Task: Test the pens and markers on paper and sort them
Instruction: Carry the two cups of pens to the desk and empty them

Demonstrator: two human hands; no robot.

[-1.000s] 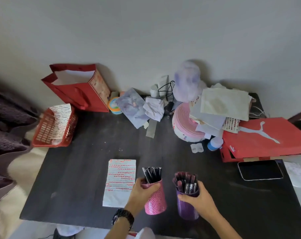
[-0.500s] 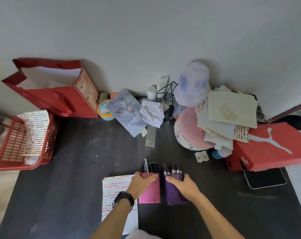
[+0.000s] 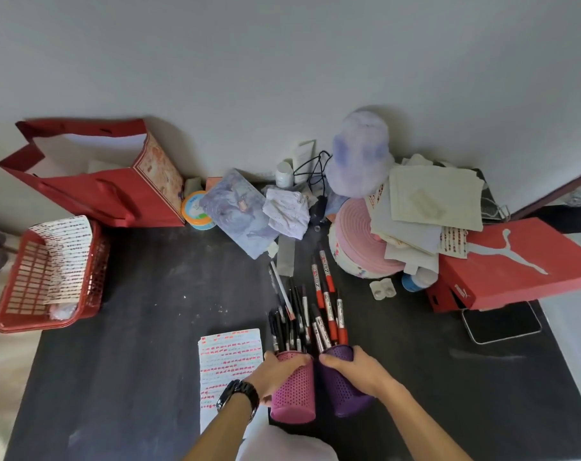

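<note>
Pink perforated plastic cup (image 3: 294, 390), tipped forward with its mouth toward the wall, wrapped near the rim by the curled fingers (image 3: 295, 359) of the left hand (image 3: 275, 374). Just beside it and touching, a purple perforated plastic cup (image 3: 344, 390), tipped the same way, gripped at the rim by the right hand (image 3: 362, 371), thumb across the top, other fingers curled round the far side. Black wristwatch (image 3: 239, 394) on the left wrist.

Fanning out of the pink mouth onto the dark counter (image 3: 149, 327): black pens (image 3: 292, 314). Out of the purple mouth: red-capped markers (image 3: 329, 314), two lying farther up the counter.

Left of the pink cup, a white sheet of paper (image 3: 229, 357) covered in rows of red marks, partly under the left forearm.

At the left edge, a red plastic basket (image 3: 96, 281) holding a marked sheet and a white wad. Behind it, a red paper gift bag (image 3: 116, 197) with white paper inside. Far right, a red shoe box (image 3: 515, 271), partly over a dark phone (image 3: 502, 324).
</note>
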